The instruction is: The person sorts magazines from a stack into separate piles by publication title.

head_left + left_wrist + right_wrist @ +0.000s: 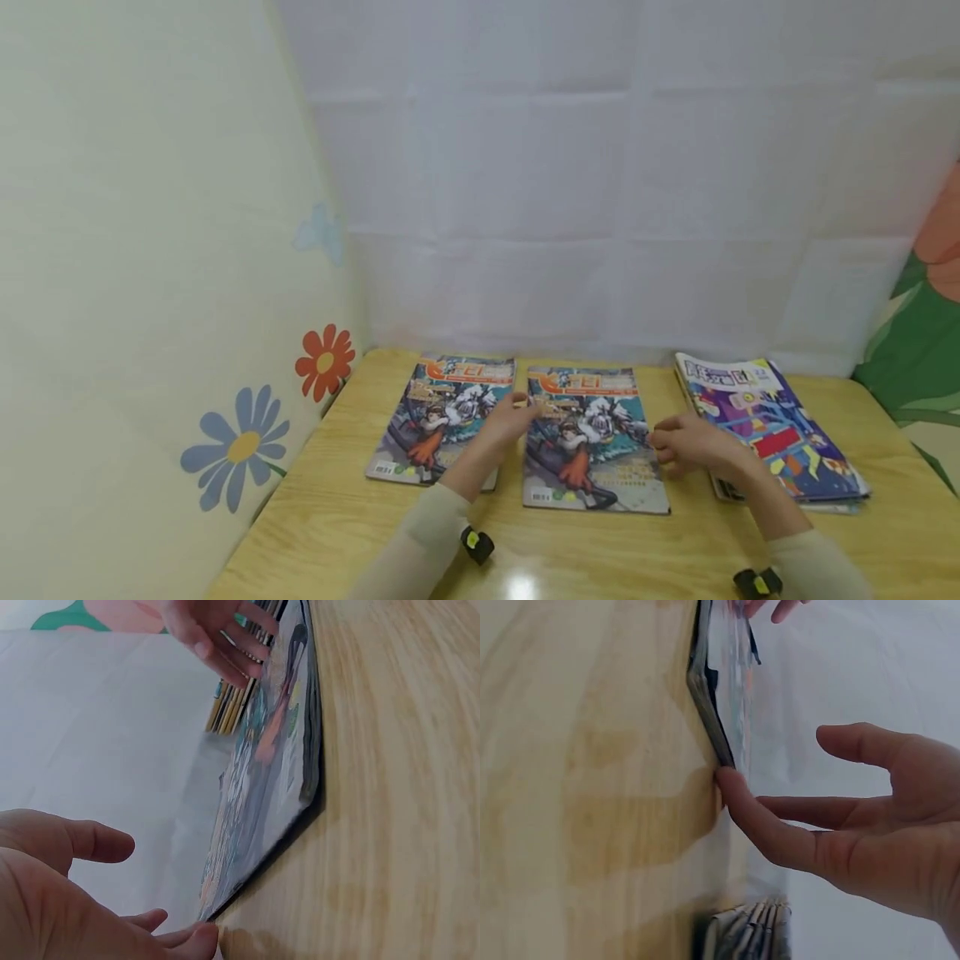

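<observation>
A wide wooden counter (337, 517) is seen in front of a white cloth wall (600, 183). A pile of books (780, 433) is stacked on the right part of the counter. Two flat comics with the same cover are laid side by side; the left comic (442, 417) is set apart from the middle comic (592, 437). The middle comic is touched on both sides. Its left edge is touched by the left hand (508, 421), with fingers loose and spread. Its right edge is touched by the right hand (686, 446), with fingers loosely bent and one fingertip (727, 780) pressed at the edge. Nothing is gripped by either hand.
</observation>
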The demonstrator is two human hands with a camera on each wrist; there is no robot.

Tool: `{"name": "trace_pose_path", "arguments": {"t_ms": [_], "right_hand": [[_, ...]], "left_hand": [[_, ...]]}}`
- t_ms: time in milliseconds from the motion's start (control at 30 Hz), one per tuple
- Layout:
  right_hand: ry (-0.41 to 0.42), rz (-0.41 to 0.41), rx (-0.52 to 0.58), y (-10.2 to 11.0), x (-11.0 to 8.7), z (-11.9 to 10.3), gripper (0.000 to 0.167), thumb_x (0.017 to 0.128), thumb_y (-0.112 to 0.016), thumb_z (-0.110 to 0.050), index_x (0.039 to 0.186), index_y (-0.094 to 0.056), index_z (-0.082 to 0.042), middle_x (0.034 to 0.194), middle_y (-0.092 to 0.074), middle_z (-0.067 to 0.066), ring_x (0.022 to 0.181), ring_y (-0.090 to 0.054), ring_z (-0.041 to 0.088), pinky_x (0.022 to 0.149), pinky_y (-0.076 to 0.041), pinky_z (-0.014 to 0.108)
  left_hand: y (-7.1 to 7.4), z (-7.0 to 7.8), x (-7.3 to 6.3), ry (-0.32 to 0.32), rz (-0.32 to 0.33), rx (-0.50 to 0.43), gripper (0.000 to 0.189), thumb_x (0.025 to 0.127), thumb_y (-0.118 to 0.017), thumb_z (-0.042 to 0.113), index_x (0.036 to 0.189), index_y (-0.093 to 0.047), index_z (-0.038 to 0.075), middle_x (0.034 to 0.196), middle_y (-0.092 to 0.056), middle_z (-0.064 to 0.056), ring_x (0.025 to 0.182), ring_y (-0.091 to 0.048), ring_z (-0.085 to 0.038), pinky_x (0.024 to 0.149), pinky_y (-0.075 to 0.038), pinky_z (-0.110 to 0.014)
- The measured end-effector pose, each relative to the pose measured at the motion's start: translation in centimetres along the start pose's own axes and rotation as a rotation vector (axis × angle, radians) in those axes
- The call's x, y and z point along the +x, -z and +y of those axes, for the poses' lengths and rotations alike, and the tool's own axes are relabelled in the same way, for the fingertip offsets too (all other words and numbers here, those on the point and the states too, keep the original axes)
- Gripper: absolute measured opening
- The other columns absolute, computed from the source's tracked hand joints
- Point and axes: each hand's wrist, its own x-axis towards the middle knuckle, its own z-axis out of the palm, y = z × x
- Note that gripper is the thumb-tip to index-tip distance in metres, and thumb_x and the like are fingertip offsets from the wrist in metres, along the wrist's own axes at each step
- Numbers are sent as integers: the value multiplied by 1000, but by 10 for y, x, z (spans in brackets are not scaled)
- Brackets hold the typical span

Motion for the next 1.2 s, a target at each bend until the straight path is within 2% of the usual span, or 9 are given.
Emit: {"name": "trace_pose_path", "arguments": {"t_ms": [167,300,367,433,500,600,1033,1100,1200], "right_hand": [[-7,66,58,-5,3,5,57,103,-54,-15,141,-35,24,126,-55,34,110,-60,40,79,-59,43],[-38,122,111,-7,4,6,52,100,-56,-13,137,-42,22,122,-55,33,106,-60,39,77,-60,41],[-38,134,124,-8,4,6,51,100,-56,-13,136,-44,21,120,-55,31,104,-60,37,76,-60,40],[-36,140,128,-9,5,8,50,101,-56,-13,135,-46,21,119,-56,31,103,-61,36,76,-60,40],[-34,144,127,-9,6,9,49,101,-56,-14,134,-47,21,119,-56,30,103,-61,35,75,-60,40],[-46,160,127,-9,7,10,48,100,-57,-14,133,-49,20,118,-57,28,102,-61,33,75,-60,39],[23,153,170,-9,10,19,40,102,-53,-11,128,-52,19,91,-59,14,79,-58,21,68,-57,33],[48,179,127,-10,9,17,42,102,-54,-13,131,-52,17,95,-62,15,82,-60,23,70,-55,36],[87,218,58,-12,5,10,53,103,-55,-19,142,-43,15,116,-61,26,97,-62,32,80,-55,43]], "left_hand": [[2,-2,7,45,-26,-157,61,96,-63,16,148,-42,-6,141,-50,-26,125,-52,-40,100,-48,-48],[5,-4,12,103,-28,-417,48,92,-61,2,137,-50,-13,124,-60,-24,108,-60,-29,96,-51,-40],[7,-6,14,115,-64,-465,45,92,-60,-2,134,-52,-14,117,-64,-22,101,-63,-26,93,-53,-38],[9,-9,14,113,-146,-433,50,93,-61,-2,140,-48,-12,118,-65,-21,101,-65,-26,92,-53,-40],[9,-12,13,71,-233,-323,58,94,-62,-3,147,-40,-10,123,-62,-22,104,-65,-30,91,-54,-42],[6,-14,11,3,-296,-187,70,91,-64,-7,153,-32,-5,131,-57,-24,108,-64,-34,88,-56,-44],[7,12,0,-121,-250,-164,79,80,-62,-15,154,-37,2,129,-61,-20,87,-67,-26,67,-58,-38],[8,17,0,-142,-235,-168,78,81,-62,-15,154,-39,2,130,-61,-21,89,-68,-26,68,-59,-39],[13,22,0,-156,-229,-188,75,84,-62,-16,153,-39,1,133,-60,-22,91,-68,-27,70,-59,-39]]}}
